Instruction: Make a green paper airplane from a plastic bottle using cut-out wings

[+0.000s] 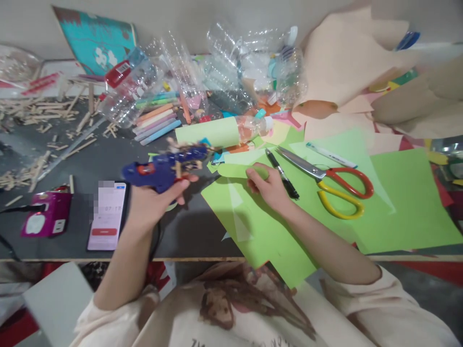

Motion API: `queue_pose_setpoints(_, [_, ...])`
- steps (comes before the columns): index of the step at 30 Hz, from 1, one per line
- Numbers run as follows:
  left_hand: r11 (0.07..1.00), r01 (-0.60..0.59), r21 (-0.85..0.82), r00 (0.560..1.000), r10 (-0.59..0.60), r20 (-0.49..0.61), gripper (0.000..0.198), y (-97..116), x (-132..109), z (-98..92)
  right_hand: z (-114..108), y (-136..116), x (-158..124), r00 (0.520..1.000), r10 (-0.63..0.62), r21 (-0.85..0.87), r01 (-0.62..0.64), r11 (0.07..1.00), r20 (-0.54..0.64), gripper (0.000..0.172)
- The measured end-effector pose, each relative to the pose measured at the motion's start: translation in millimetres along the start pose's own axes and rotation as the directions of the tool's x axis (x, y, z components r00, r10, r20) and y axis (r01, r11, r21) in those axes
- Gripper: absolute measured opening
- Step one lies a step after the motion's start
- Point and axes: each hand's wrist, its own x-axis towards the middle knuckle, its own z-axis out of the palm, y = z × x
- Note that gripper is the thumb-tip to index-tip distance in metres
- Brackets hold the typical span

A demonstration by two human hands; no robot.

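My left hand (155,202) is wrapped round a dark blue glue gun (155,173) whose nozzle end points right, with small wooden bits beside it. Between the thumb and fingers of my right hand (267,185) is a narrow green paper strip (235,170) that reaches left toward the glue gun. Strip and nozzle are apart. Just right of that hand lie a black pen (282,173) and large scissors (321,176) with one red and one yellow handle, resting on green paper sheets (405,202). Behind the strip, a bottle wrapped in pale green paper (213,134) lies on its side.
A phone (107,217) and a purple box (47,214) with a cable stand at the left. Wooden sticks (47,113) and coloured rolls (159,124) lie farther back. Clear plastic bottles (231,67) and brown paper (350,62) fill the rear. A white marker (331,155) lies behind the scissors.
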Motion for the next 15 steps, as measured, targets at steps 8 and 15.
queue_pose_setpoints(8, [0.989,0.045,-0.14,0.982,-0.018,0.187,0.032,-18.6,-1.6,23.8,-0.1,2.4,-0.8,0.997,-0.074,-0.144,0.068,0.987,-0.032,0.035])
queue_pose_setpoints(15, [0.995,-0.053,-0.08,0.974,0.069,0.216,0.037,-20.3,-4.2,23.5,0.3,8.1,-2.9,0.941,-0.322,-0.334,0.271,0.903,-0.104,0.035])
